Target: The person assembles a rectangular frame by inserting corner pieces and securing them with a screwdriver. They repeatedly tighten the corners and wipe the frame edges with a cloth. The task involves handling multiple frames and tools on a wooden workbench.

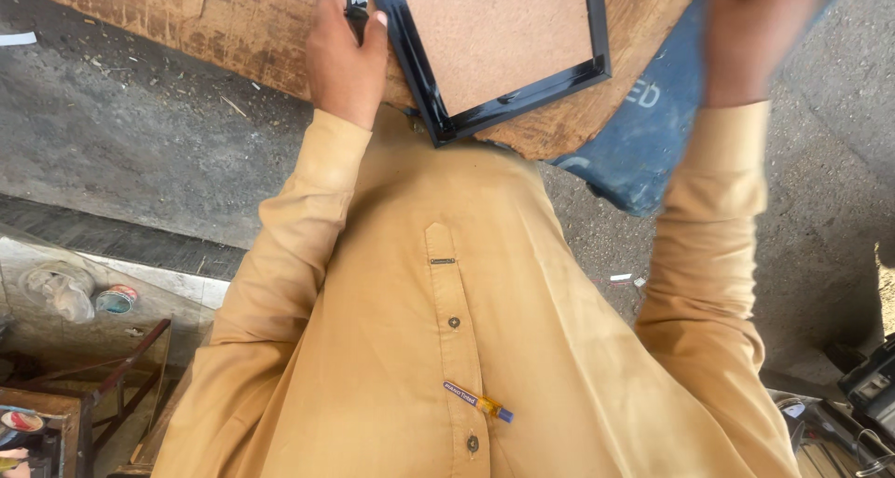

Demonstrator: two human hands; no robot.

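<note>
Our left hand (343, 54) grips small black piece (356, 7) beside black frame (494, 54) (brown backing already in). Right hand (750, 40) blurry, grip unclear. Fastening looks unfinished.

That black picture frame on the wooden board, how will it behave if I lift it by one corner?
The black frame looks thin with a fibreboard back, so probably light and fairly stiff. Its glossy moulding may be slippery. The left hand rests at its edge; the mitred corners might flex or open if twisted.
</note>
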